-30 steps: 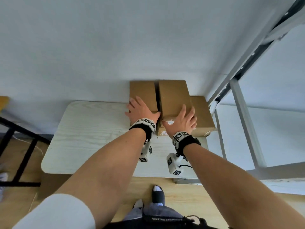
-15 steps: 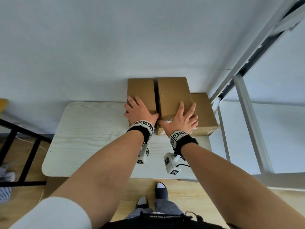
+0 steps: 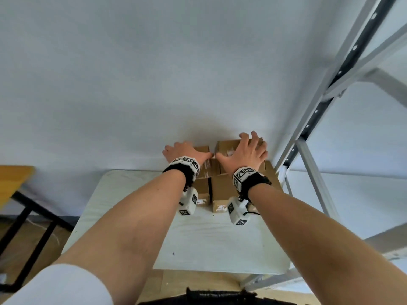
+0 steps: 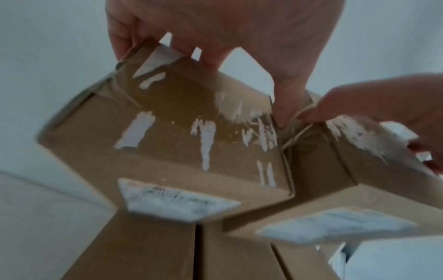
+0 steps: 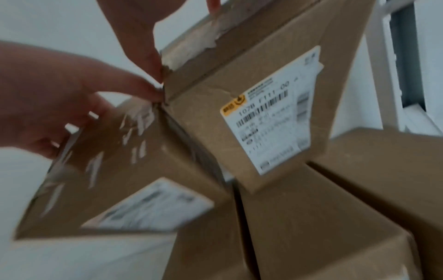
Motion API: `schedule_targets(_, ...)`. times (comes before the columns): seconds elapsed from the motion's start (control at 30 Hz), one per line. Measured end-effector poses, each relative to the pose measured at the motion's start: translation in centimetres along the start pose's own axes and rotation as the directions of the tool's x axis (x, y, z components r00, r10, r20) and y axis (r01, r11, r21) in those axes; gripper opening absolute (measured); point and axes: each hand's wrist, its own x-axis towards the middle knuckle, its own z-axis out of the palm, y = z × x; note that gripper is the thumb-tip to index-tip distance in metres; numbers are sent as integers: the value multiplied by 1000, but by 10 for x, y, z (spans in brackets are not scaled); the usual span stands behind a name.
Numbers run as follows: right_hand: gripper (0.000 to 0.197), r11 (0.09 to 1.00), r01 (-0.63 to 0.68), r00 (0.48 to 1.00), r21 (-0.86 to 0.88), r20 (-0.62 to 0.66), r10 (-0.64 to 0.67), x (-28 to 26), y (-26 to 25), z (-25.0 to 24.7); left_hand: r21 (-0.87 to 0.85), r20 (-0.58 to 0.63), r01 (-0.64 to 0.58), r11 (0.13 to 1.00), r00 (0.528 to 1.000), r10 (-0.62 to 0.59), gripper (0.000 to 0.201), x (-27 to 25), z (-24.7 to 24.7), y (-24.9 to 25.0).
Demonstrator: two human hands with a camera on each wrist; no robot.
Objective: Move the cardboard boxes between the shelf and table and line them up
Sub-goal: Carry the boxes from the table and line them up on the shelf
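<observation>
1. Head view: both arms reach forward over a pale wood-grain surface set against a white wall.
   - The left hand grips the top of a smaller cardboard box. Its fingers curl over the far edge.
   - The right hand spreads over the top of a larger cardboard box, with its fingers hooked over the far edge.
   - The two boxes sit side by side, raised above more brown lower boxes that lie on the surface near the wall.
   - A grey metal shelf frame stands just right of the surface.
   - Each wrist wears a black band with marker tags.

2. Left wrist view (blurred):
   - The left hand clamps the smaller cardboard box from above. Its fingers are on the far top edge and its thumb is down at the near right corner.
   - Torn white label scraps streak the box face, and a white label sits low on it.
   - The larger cardboard box is just beside it on the right, with the right hand on top.
   - Lower boxes lie beneath.

3. Right wrist view (blurred):
   - The right hand pinches the larger cardboard box at its torn top edge, with the thumb at the near corner. A barcode label is stuck to the box face.
   - The left hand holds the smaller cardboard box, tilted beside it. The upper corners of the two boxes almost meet.
   - Lower boxes lie underneath, and the shelf frame is behind.
</observation>
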Motion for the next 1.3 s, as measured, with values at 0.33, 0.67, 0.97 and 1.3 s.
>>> schedule_targets(0.33,95,982,-89,935,-166,327,140,34,-15,-11,13,115,-44,999,992,42,87,15,-10,-4)
schedule_targets(0.67,90,955,23,950,-295,303,71,36,-15,7,35,217,-174,984,963,162,119,32,8,-19)
schedule_targets(0.97,90,963,-9,946,-268,310,95,16,-14,0,-5,271,-90,996,958,88,115,13,7,-23)
schedule_targets(1.3,92,976,-47,957,-213,270,105,-22,-9,-24,-24,146,-119,993,982,121,96,-18,5,-20)
